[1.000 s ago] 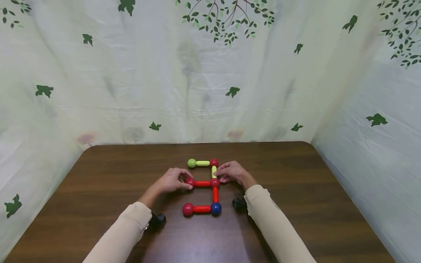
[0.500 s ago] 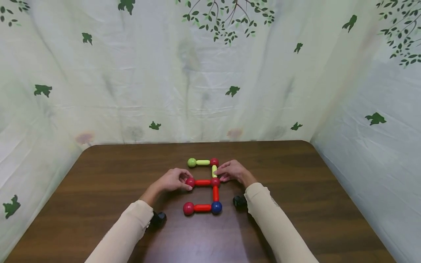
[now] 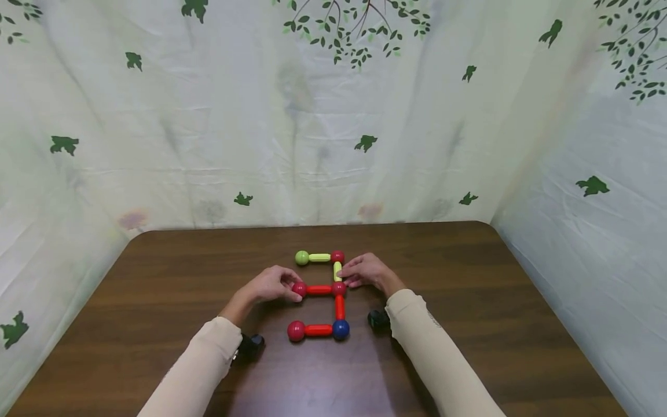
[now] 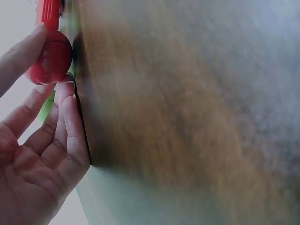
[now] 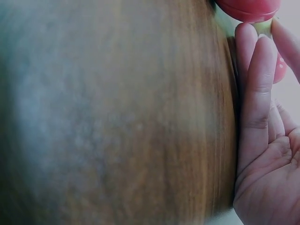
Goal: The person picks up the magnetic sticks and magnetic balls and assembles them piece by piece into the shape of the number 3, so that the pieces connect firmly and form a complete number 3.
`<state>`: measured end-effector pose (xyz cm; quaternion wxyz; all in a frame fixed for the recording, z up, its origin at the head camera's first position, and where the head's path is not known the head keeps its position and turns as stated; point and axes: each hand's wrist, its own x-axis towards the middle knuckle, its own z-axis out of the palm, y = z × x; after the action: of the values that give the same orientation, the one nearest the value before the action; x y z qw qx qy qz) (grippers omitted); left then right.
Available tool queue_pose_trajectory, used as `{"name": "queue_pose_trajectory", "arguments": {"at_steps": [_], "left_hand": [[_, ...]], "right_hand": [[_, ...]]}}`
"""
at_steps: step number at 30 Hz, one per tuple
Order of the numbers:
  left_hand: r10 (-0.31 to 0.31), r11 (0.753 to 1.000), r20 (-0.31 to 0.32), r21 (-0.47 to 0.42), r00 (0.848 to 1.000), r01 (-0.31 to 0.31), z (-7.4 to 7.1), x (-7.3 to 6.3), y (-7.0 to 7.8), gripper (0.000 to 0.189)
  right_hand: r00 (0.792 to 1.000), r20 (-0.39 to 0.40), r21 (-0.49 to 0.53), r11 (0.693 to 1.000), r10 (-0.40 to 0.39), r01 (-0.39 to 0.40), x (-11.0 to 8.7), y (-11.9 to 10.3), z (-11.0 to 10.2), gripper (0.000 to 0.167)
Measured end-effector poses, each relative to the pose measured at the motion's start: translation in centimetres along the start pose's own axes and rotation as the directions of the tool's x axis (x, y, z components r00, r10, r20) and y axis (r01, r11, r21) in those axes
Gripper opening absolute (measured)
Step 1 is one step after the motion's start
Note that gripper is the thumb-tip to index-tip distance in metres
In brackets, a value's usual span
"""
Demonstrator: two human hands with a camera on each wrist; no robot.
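Observation:
A flat figure of joined balls and rods lies mid-table. My left hand (image 3: 273, 284) pinches the red ball (image 3: 299, 289) at the left end of the middle red rod (image 3: 319, 289); in the left wrist view, the thumb and fingers are on that ball (image 4: 50, 58). My right hand (image 3: 367, 271) pinches the upright yellow-green rod (image 3: 337, 271), just beyond the centre red ball (image 3: 339, 288). The far row runs from a green ball (image 3: 302, 258) to a red ball (image 3: 337, 256). Nearest me, a red rod (image 3: 318, 330) links a red ball (image 3: 296, 330) and a blue ball (image 3: 341, 329).
The brown wooden table (image 3: 156, 301) has rounded far corners. A pale cloth (image 3: 250, 145) with green leaf prints hangs behind it and along both sides. Black wrist cameras sit under both sleeves, the left one (image 3: 251, 346) near the closest row.

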<state>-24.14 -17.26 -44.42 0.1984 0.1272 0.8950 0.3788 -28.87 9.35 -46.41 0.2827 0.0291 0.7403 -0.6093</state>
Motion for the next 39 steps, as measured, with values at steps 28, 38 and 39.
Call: {"name": "queue_pose_trajectory", "arguments": {"at_steps": [28, 38, 39], "left_hand": [[-0.020, 1.000, -0.004, 0.023, 1.000, 0.020, -0.5, -0.1, -0.1, 0.033], [0.016, 0.999, -0.033, 0.042, 0.999, -0.015, -0.8, 0.6, -0.4, 0.035], [0.010, 0.999, -0.036, 0.041, 0.999, -0.008, -0.8, 0.7, -0.4, 0.035]], "right_hand": [[0.999, -0.023, 0.029, 0.999, 0.032, -0.031, 0.4, -0.9, 0.5, 0.025], [1.000, -0.002, 0.088, 0.996, 0.028, -0.027, 0.4, -1.8, 0.1, 0.027], [1.000, 0.002, 0.081, 0.996, 0.026, -0.026, 0.3, -1.9, 0.0, 0.027]]}}
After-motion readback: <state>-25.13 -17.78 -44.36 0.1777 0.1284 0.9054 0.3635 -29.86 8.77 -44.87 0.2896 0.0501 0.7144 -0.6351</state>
